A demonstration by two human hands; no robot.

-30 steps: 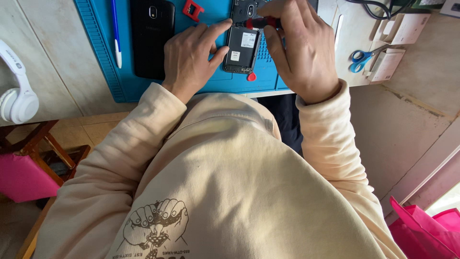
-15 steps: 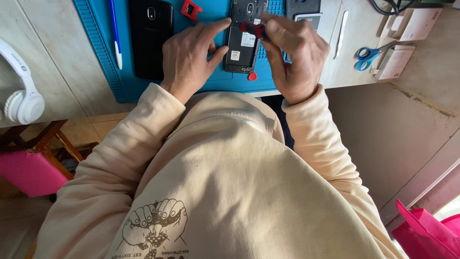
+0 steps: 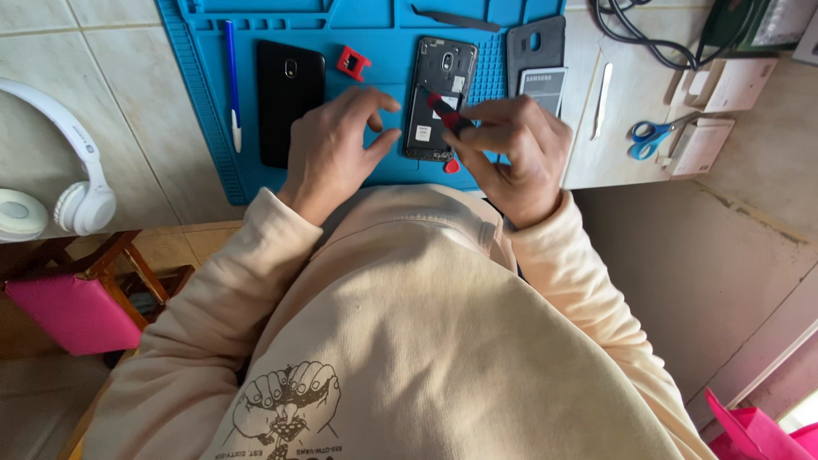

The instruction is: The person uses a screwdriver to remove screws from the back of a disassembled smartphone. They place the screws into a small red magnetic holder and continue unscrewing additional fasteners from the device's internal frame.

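Person is sitting at a tiled counter, working over a blue mat (image 3: 213, 145). Opened phone (image 3: 439, 98) is lying face down near the mat's front edge, back cover (image 3: 535, 44) already off and parked just to its right, battery (image 3: 543, 85) out and resting below the cover. So the casing and battery steps look done; the inner frame is seemingly still in place, my read only.

Right hand (image 3: 520, 153) is pinching a red-handled tool (image 3: 450, 115), fingers clamped on it, tip pointing at the phone's lower middle. Can't tell if the tip is touching. Left hand (image 3: 336, 145) is resting just left of the phone, fingers loosely curled and apart, holding nothing, fingertips near the phone's left edge.

Second phone (image 3: 290, 102), black and intact, is lying left of that hand. A small red clip (image 3: 353, 62) is sitting between the two phones; a small red piece (image 3: 452, 166) is lying at the opened phone's bottom edge. Blue pen (image 3: 232, 85) is lying along the mat's left side. Off the mat: white spudger (image 3: 601, 98), blue scissors (image 3: 654, 136), white headphones (image 3: 68, 170) far left.
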